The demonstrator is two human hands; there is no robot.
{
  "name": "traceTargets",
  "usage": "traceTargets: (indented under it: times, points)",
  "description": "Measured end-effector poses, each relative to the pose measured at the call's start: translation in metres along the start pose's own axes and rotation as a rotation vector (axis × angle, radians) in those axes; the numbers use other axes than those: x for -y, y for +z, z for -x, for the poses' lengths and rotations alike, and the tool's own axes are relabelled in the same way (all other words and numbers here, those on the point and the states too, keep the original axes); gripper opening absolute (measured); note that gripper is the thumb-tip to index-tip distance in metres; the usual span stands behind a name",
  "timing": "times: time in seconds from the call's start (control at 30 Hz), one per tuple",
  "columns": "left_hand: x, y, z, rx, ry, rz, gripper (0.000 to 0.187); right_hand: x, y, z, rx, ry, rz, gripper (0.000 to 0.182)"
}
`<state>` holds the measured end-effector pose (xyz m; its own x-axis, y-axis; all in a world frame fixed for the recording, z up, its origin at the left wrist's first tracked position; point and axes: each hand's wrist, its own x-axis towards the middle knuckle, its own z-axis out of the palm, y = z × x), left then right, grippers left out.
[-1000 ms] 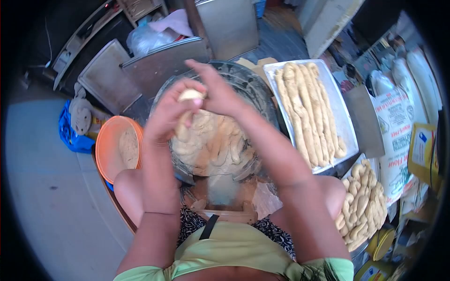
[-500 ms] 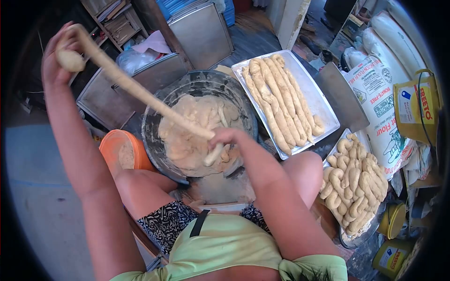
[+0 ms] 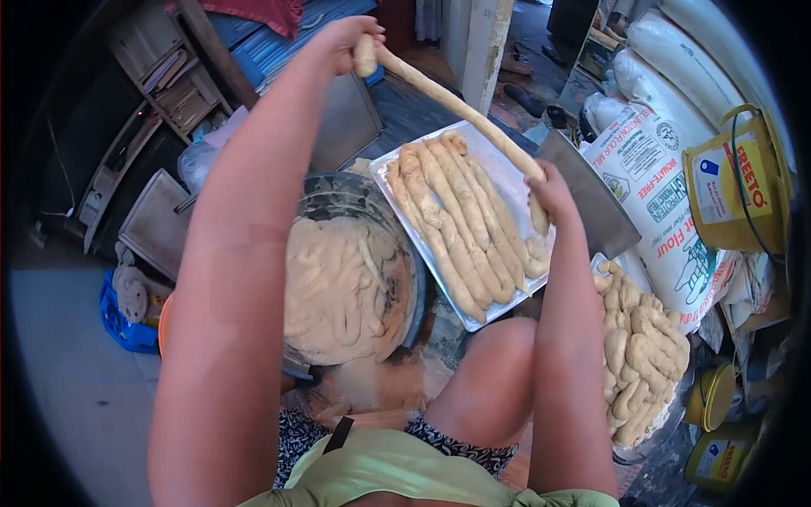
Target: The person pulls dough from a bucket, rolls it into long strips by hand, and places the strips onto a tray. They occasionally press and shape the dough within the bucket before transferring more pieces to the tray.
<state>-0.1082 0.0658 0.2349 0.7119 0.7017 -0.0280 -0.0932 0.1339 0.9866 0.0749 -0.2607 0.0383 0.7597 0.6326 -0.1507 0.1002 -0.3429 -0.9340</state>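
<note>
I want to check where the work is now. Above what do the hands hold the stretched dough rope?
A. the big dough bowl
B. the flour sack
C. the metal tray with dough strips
C: the dough rope spans from left hand to right hand above the metal tray.

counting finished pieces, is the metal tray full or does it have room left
Room left. Dough ropes fill the tray's left part; bare metal shows along the right side of the tray.

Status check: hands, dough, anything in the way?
Left hand and right hand both gripping dough rope, stretched above tray. Dough strips already on tray beneath. Nothing blocking.
</note>
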Motion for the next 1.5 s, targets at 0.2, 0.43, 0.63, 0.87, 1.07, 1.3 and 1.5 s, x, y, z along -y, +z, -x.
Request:
traceTargets:
  times: [0.2,0.43,0.63,0.87,1.07,1.3,1.5]
  points:
    - [0.093,0.070,-0.068,-0.009,-0.132,-0.159,0.013,-0.048,-0.015,-0.007,0.433,0.130,0.296,0.058]
    - [0.142,0.137,-0.055,0.573,-0.349,-0.275,0.053,0.003,0.007,-0.036,-0.028,-0.086,-0.430,0.069]
    - [0.236,0.133,-0.102,0.457,0.195,-1.550,0.065,-0.057,0.028,-0.067,-0.090,-0.129,0.367,0.054]
    - [0.278,0.125,-0.098,0.196,0.053,-1.443,0.053,-0.075,0.030,-0.079,-0.200,-0.202,0.218,0.042]
    - [0.292,0.124,-0.095,-0.281,0.536,-1.453,0.036,-0.079,0.038,-0.082,-0.036,-0.331,0.410,0.040]
    - [0.307,0.131,-0.072,0.312,0.785,-1.462,0.054,-0.052,0.028,-0.075,0.225,0.026,0.393,0.049]
    - [0.306,0.100,-0.058,0.024,0.553,-1.235,0.065,-0.052,0.058,-0.057,0.010,-0.271,0.891,0.054]
